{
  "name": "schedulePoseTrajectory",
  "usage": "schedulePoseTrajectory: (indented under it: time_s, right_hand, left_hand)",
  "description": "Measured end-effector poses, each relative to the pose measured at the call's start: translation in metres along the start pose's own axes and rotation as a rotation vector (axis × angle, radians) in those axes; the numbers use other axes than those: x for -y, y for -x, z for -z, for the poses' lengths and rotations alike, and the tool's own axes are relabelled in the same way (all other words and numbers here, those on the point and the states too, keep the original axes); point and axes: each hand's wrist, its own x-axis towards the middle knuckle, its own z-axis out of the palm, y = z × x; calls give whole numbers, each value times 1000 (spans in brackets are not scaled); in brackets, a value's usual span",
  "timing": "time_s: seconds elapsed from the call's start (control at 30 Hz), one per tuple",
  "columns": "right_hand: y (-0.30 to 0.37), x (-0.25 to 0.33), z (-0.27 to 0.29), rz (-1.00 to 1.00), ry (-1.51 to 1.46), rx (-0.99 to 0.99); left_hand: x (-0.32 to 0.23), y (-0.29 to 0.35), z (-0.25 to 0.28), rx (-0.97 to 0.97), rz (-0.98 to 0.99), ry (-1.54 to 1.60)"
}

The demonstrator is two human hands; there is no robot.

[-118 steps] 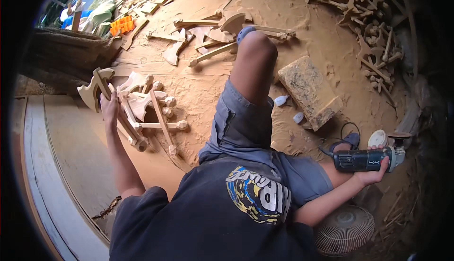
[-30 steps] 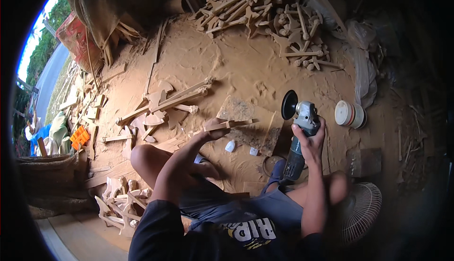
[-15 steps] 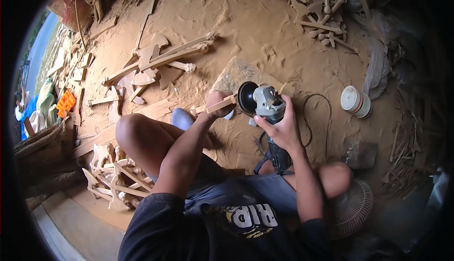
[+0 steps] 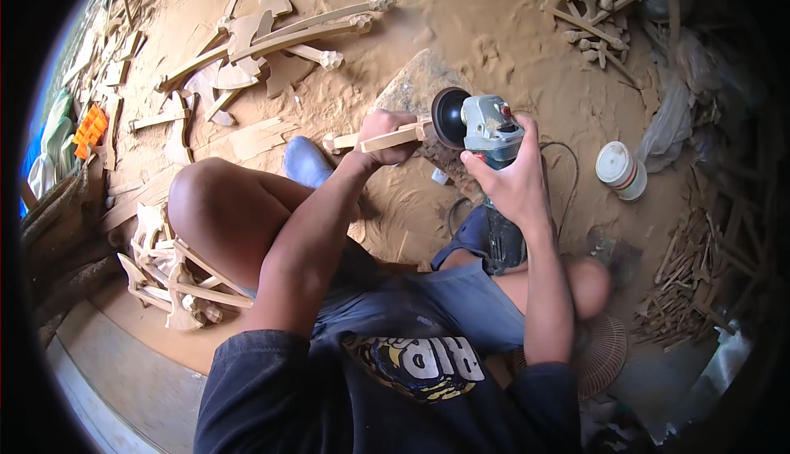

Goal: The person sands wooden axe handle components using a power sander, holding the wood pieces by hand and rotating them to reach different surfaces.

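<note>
My left hand (image 4: 390, 131) is closed round a pale wooden piece (image 4: 393, 139), its end at the black round disc (image 4: 451, 118) of an angle grinder. Whether the wood touches the disc I cannot tell. My right hand (image 4: 512, 176) grips the grey and dark green angle grinder (image 4: 494, 125) by its head, thumb on the near side. The grinder's body runs down toward my lap, between my bent legs. A flat worn block (image 4: 420, 75) lies on the ground beyond my hands.
Long carved wooden pieces (image 4: 304, 34) lie on the dusty ground ahead left; another heap (image 4: 588, 13) is far right. Carved frames (image 4: 177, 277) sit by my left knee. A white tub (image 4: 615, 166), a power cord (image 4: 568, 170), wood scraps (image 4: 679, 289) and a round fan guard (image 4: 605, 355) are at right.
The whole view has shifted, so the ground and heaps sit higher in the picture. The disc now shows more of its face. Both hands keep their holds.
</note>
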Motion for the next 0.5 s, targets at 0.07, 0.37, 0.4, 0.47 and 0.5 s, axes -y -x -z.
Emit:
schedulePoseTrajectory:
  time_s: [0.07,0.37,0.4,0.47,0.5]
  right_hand:
    - [-3,-4,4,41,-9,1]
    - [3,-4,14,-11,-147,-27]
    - [4,-4,11,-14,-147,-22]
    - [7,-3,6,86,-99,47]
    - [11,3,1,76,-89,52]
  left_hand:
    - [-4,3,0,15,4,-30]
    - [-2,1,-4,-24,-49,-69]
    - [-2,1,-3,-27,-44,-51]
    - [-1,2,-6,-30,-44,-47]
    - [-1,3,-6,-46,-54,-29]
